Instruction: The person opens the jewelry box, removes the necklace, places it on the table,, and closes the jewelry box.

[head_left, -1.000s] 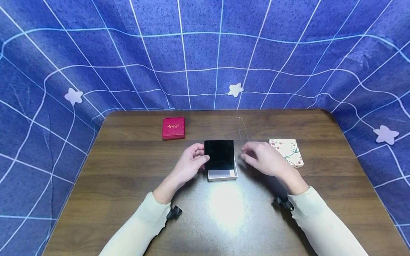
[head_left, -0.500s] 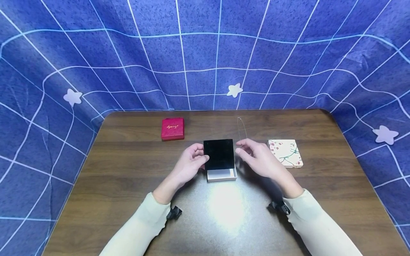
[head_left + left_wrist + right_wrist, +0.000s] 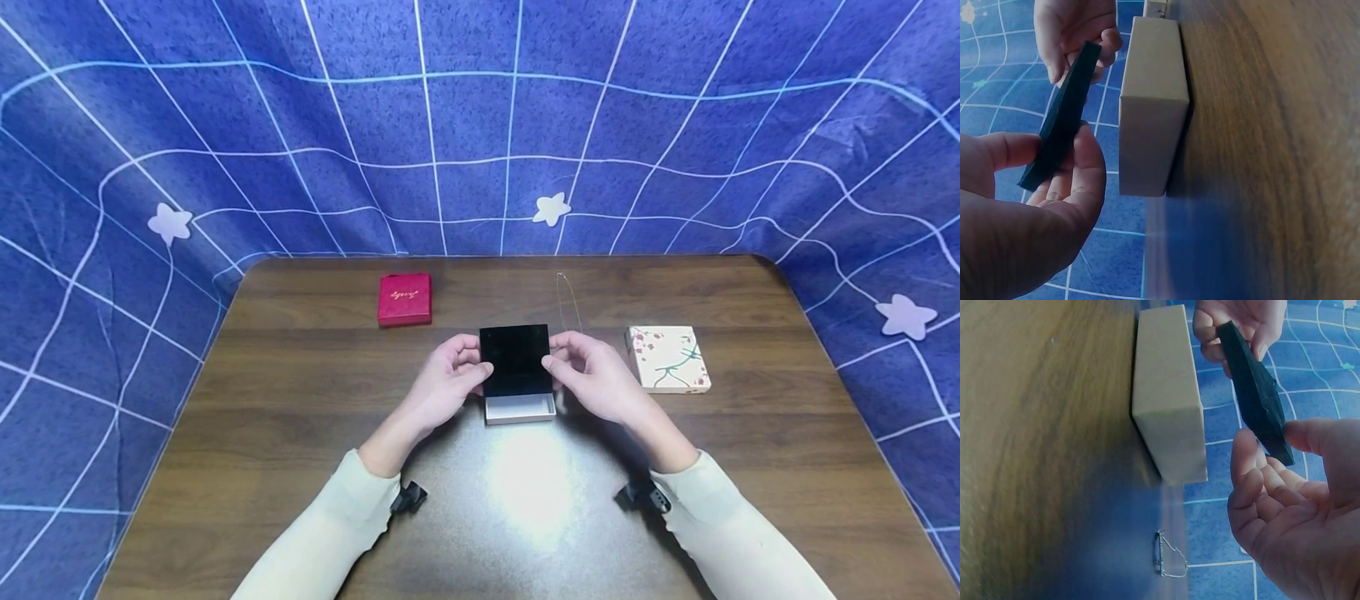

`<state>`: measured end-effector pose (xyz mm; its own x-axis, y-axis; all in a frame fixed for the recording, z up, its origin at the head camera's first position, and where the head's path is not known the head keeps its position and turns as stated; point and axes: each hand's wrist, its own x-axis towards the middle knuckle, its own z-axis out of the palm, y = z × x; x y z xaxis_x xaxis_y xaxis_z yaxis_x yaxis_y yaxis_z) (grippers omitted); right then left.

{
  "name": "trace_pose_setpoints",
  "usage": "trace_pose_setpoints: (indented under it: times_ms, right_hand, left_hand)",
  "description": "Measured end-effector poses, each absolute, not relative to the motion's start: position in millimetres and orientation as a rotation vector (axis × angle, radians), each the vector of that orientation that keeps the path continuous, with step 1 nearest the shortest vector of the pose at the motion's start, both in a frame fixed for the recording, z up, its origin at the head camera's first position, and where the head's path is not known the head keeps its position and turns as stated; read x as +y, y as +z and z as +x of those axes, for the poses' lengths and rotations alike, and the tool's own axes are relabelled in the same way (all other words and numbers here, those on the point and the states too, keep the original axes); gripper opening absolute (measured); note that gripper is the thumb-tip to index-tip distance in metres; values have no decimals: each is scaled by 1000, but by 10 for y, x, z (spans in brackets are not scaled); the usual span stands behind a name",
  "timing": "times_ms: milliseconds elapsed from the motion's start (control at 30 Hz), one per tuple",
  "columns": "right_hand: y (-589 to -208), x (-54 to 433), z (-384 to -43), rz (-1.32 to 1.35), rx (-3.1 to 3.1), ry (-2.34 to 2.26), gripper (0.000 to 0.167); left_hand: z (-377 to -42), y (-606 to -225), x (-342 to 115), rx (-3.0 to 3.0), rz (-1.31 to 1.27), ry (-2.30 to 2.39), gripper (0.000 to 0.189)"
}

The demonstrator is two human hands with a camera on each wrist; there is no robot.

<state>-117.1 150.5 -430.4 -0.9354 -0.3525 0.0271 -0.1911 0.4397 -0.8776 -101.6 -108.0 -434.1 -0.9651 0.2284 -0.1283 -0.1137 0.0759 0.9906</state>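
Note:
A flat black square pad [image 3: 514, 360], like a jewelry box insert, is held above a shallow white box bottom [image 3: 521, 408] on the table. My left hand [image 3: 448, 379] pinches its left edge between thumb and fingers. On the opposite edge, my right hand [image 3: 594, 373] has its thumb on top and fingers beneath. Both wrist views show the pad [image 3: 1063, 119] tilted and apart from the box [image 3: 1169, 394]. Behind my right hand lies a thin chain necklace [image 3: 568, 298], partly hidden by the fingers.
A red lidded box [image 3: 405, 299] with gold lettering sits at the back left. To the right lies a white floral-patterned box lid [image 3: 669, 359]. A blue curtain [image 3: 480, 125] hangs along the wooden table's [image 3: 300, 367] back edge.
My right hand has moved left from beside the chain and taken hold of the pad's right edge. My left hand keeps its grip on the pad, nearly still.

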Motion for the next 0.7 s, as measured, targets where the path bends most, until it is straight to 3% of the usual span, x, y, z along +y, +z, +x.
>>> trace_pose_setpoints:
  times_ms: [700]
  right_hand:
    - [-4306, 1497, -1139, -405, 2464, -1544, 19]
  left_hand:
    - [-997, -4321, -1089, 2136, 93, 1929, 38]
